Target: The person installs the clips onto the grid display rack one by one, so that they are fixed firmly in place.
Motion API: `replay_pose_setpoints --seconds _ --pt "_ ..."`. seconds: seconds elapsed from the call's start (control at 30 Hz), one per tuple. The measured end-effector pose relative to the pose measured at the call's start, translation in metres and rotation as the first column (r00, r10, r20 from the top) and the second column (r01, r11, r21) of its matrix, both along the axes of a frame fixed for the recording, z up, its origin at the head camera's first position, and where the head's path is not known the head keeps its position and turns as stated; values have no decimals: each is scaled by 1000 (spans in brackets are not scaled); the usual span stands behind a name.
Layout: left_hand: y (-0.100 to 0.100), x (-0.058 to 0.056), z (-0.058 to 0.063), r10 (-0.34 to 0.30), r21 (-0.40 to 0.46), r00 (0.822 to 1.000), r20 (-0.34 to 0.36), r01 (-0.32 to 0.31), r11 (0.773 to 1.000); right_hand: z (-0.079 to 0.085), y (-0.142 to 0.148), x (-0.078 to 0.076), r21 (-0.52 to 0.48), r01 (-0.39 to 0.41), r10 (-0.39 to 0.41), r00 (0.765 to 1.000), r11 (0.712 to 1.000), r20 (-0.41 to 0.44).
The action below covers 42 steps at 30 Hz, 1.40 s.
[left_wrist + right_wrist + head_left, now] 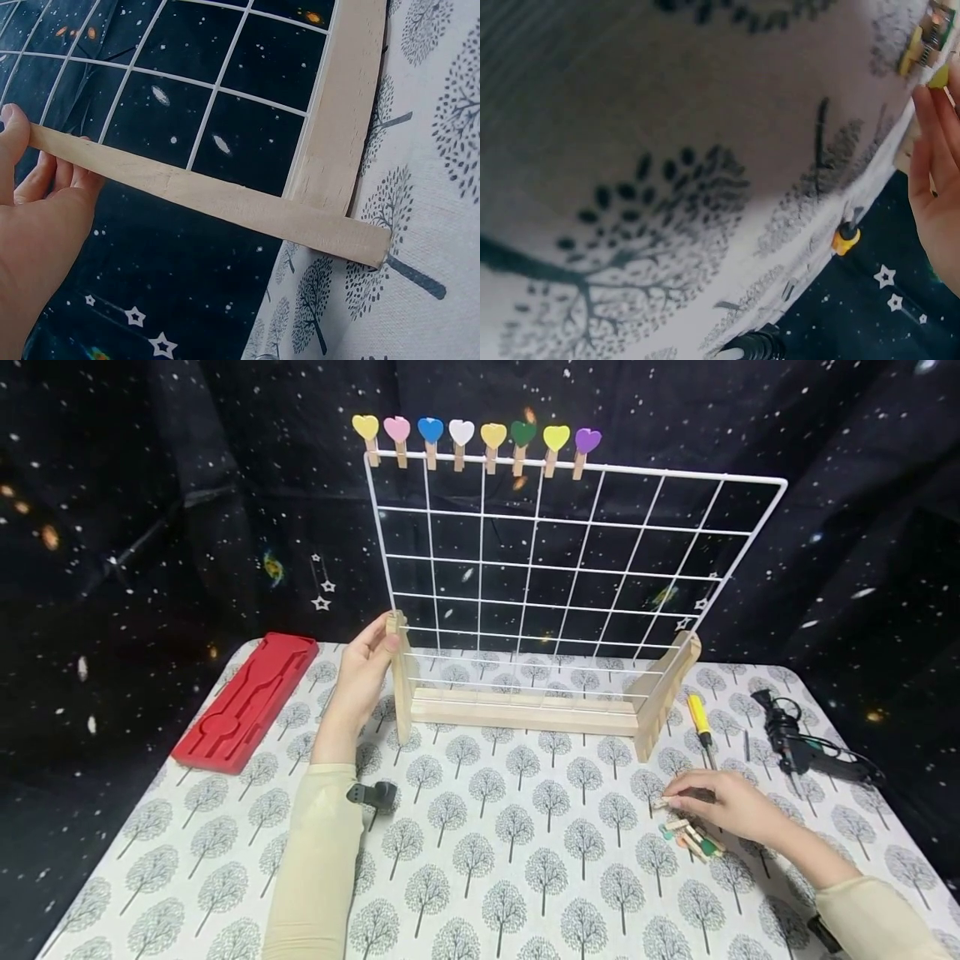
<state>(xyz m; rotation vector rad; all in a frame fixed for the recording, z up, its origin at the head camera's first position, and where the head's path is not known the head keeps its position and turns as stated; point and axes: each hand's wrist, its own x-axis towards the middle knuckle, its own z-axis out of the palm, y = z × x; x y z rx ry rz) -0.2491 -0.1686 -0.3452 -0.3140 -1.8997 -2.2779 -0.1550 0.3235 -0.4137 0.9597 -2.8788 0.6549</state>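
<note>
a red moulded tray with shaped recesses lies on the left of the white, tree-printed table, before a dark starry backdrop. the grip of the left hand is clamped on the wooden upright at one end of a white wire grid, and that of the right hand is pinched together on what looks like a small clothespin, partly hidden, just beside a loose pile of clothespins.

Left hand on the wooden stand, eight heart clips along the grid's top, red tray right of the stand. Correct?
No, the red tray sits left of the wooden stand, per the head view. Left hand and heart clips are as stated.
</note>
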Motion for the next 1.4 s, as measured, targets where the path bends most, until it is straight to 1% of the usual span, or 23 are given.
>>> replay_pose_setpoints --seconds 0.17,0.27,0.4,0.53,0.63,0.7,0.77,0.87,0.97,1.07,1.17,1.27,1.33,1.4 --pt "-2 0 -1 7 6 1000 5 -7 1000 4 1 2 -6 59 -59 994 998 89" --pt "-3 -2 -3 9 13 1000 11 -9 1000 4 2 3 -10 119 -117 986 993 117" --pt "-4 -6 -8 16 10 1000 18 -16 1000 3 2 4 -46 180 -173 977 983 125" --pt "-5 -9 -11 20 9 1000 8 -20 1000 3 1 6 -68 195 -189 978 978 89" --pt "-6 -10 -12 22 8 1000 2 -22 1000 4 0 6 -80 166 -163 986 983 35" --pt "-7 -10 -12 21 10 1000 1 -21 1000 3 -1 5 -71 118 -120 992 990 -27" --pt "-7 -10 -12 23 9 1000 5 -23 1000 3 -2 4 -59 56 -61 993 997 -99" --pt "-7 -10 -12 24 14 1000 7 -24 1000 3 -3 3 -28 -27 22 981 999 -192" --pt "-7 -11 -13 25 12 1000 2 -25 1000 4 -5 2 2 -53 51 967 999 -251" --pt "-7 -12 -13 22 6 1000 -7 -22 1000 4 -6 2 24 -40 44 968 999 -249" --pt "-7 -12 -13 20 -3 1000 -12 -20 1000 4 -8 3 40 -34 42 973 999 -226" --pt "-6 -12 -12 17 2 1000 -5 -17 1000 5 -10 2 59 -34 46 976 998 -214" --pt "-5 -10 -10 16 -2 1000 4 -16 1000 8 -12 0 56 -39 48 982 998 -182" --pt "-3 -8 -6 17 -8 1000 11 -17 1000 14 -16 -2 38 -18 23 991 999 -134"
